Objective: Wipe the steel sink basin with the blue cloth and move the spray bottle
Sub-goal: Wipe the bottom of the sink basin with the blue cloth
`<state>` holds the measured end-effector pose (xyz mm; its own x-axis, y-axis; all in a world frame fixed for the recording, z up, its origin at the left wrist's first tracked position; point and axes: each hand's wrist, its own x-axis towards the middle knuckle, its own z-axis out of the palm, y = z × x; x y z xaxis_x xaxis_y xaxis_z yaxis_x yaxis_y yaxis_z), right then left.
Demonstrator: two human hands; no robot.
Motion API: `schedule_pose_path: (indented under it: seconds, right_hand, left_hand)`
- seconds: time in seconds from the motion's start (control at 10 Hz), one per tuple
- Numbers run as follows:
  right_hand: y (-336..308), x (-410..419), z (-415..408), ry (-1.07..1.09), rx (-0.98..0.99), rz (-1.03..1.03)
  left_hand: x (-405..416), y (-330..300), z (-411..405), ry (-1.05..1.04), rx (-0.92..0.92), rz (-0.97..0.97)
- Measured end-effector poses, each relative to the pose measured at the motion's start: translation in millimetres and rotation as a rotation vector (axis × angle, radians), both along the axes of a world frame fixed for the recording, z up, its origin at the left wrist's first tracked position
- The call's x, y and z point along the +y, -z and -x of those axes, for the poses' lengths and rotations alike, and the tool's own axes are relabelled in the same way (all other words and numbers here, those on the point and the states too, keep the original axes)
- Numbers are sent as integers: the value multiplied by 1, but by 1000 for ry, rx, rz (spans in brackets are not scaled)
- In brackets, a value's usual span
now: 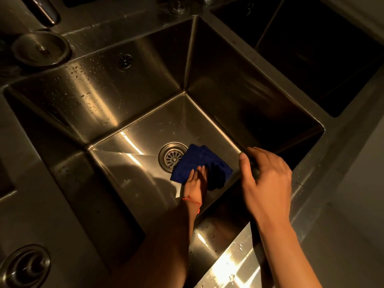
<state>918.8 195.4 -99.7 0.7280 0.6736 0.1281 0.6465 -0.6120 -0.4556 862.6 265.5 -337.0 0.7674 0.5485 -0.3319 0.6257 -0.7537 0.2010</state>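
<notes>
The steel sink basin [93,96] is deep and square, with water drops on its back wall. A blue cloth [199,156] lies crumpled on its floor, touching the right side of the round drain strainer [172,156]. My left hand [197,177] reaches down into the basin and presses flat on the near part of the cloth with straight fingers; a red thread circles the wrist. My right hand [268,179] rests on the basin's right rim, thumb pointing away, fingers draped loosely over the edge. No spray bottle is in view.
A second, dark basin [311,59] lies to the upper right behind a steel divider. A round steel lid [41,48] sits on the counter at upper left near a tap part [43,11]. Another round fitting [25,267] is at lower left. An overflow hole [125,61] marks the back wall.
</notes>
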Motion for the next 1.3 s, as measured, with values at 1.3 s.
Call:
schedule_pose_path:
  seconds: [1.3]
  right_hand:
    - [-4,-1,2,8,7,27]
  left_hand:
    - [15,4,37,-242,141,71]
